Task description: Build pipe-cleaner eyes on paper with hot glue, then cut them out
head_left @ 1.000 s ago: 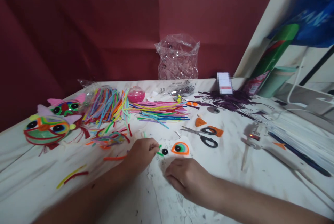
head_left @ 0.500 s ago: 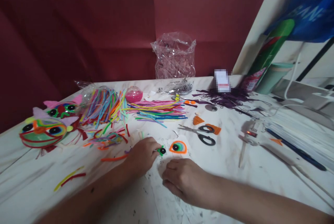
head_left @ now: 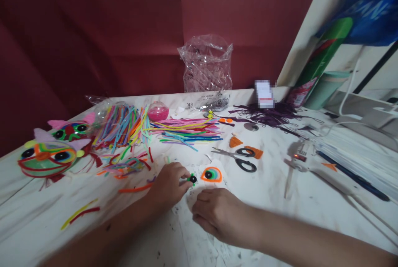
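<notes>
The eye was small: a glossy black round with scraps of bright green showing at its rim. It lay on a sheet of paper, just beyond the left hand, whose thumb and forefinger were slightly parted at its near edge; whether they pinched the green or only touched it, I could not tell. The right hand rested nearer the wearer, loosely curled with the fingers bent under — what, if anything, it held was hidden. Just beside the eye, beyond the right hand, lay a finished one, its black centre ringed in green and blue inside a pointed orange outline. Dark handwriting-like marks ran over the paper, too small to read. Large white capitals on the blue bag seemed to include "AN", partly lost in folds — and the card's print was blurred out.
</notes>
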A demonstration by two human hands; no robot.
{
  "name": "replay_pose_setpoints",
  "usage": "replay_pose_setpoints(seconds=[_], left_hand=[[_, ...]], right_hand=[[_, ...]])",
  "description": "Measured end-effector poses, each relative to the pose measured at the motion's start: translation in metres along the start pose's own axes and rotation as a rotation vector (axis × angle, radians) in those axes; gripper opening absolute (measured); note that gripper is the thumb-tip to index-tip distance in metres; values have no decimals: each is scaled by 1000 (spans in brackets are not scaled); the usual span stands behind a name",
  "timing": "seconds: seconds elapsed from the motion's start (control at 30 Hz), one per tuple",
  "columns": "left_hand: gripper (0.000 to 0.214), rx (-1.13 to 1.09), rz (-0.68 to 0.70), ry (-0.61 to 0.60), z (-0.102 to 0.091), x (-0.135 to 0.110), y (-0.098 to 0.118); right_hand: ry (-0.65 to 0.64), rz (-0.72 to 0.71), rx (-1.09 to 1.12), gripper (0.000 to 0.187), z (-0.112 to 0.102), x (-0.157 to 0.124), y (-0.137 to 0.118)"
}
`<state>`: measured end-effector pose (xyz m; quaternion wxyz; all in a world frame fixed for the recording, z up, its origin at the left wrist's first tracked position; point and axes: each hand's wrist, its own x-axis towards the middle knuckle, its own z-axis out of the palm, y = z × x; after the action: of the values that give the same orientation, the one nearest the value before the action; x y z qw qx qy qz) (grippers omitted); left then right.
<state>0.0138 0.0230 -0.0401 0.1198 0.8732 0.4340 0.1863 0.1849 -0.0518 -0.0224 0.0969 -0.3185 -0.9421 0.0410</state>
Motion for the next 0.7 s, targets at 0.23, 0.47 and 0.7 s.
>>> replay_pose_setpoints(seconds=[0.23, 0.47, 0.7], left_hand=[[4, -10, -14, -10, 0, -1, 1], [9, -3, -39, -12, -1, -3, 2], [27, -55, 67, 50, 1, -6, -4]], right_hand=[[31, -4, 5, 18, 0, 0, 0], [14, 14, 25, 17, 1, 0, 0], [64, 4, 15, 18, 0, 2, 2]])
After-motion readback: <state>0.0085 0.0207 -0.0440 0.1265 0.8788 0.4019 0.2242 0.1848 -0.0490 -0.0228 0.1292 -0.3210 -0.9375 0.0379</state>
